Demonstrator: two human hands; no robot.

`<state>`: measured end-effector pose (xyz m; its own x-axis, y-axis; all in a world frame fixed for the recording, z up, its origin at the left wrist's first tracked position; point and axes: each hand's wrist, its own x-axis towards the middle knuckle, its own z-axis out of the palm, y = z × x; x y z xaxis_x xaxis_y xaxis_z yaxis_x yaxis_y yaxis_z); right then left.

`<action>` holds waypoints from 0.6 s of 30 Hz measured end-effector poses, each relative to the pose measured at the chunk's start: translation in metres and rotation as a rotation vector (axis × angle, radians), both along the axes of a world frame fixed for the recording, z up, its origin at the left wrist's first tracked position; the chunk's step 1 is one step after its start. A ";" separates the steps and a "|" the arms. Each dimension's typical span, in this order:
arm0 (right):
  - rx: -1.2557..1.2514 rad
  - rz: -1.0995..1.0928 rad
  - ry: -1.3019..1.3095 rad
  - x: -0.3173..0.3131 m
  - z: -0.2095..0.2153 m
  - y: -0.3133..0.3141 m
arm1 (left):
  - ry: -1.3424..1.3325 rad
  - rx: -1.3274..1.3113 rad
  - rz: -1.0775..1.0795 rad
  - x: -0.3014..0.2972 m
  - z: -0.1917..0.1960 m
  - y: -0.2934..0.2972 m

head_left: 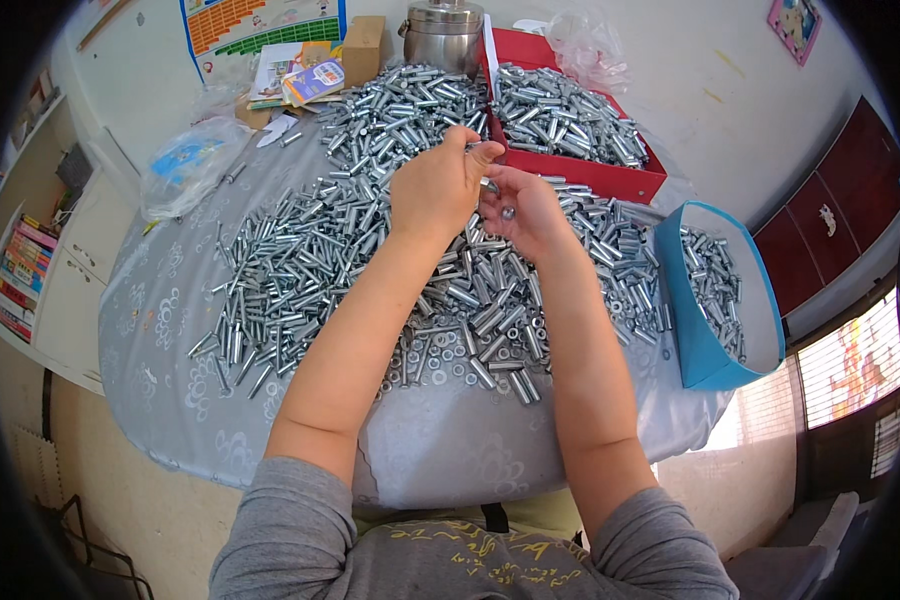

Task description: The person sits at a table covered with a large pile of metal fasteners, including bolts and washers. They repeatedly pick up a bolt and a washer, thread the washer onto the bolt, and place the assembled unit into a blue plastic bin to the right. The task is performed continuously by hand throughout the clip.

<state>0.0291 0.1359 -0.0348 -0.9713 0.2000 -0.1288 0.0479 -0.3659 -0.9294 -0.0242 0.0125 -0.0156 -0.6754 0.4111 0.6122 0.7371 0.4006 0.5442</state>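
Over the heaped metal parts, my left hand is closed, thumb and forefinger pinched together; what sits between them is mostly hidden. Close beside it, my right hand is palm up with curled fingers, cupping a small shiny nut. A short metal piece shows at its fingertips, between the two hands. Beneath both hands spreads a large pile of silver expansion bolts and sleeves. Loose washers and nuts lie along the pile's near edge.
An open red box full of bolts stands at the back right. A teal fabric bin with more bolts is at the right edge. Behind are a steel pot, a cardboard box and booklets; a plastic bag lies left on the grey tablecloth.
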 end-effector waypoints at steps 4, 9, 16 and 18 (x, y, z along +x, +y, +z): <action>0.690 -0.331 -0.057 -0.013 -0.015 0.009 | 0.024 -0.029 0.017 0.001 0.000 0.001; 0.574 -0.148 -0.064 0.003 0.014 -0.014 | 0.083 0.017 0.021 -0.003 -0.005 0.001; 0.926 -0.313 -0.066 0.006 0.006 0.020 | 0.054 -0.005 0.037 -0.003 0.003 -0.002; 0.818 -0.314 0.105 0.011 0.015 0.007 | 0.037 -0.004 0.024 -0.002 0.003 -0.001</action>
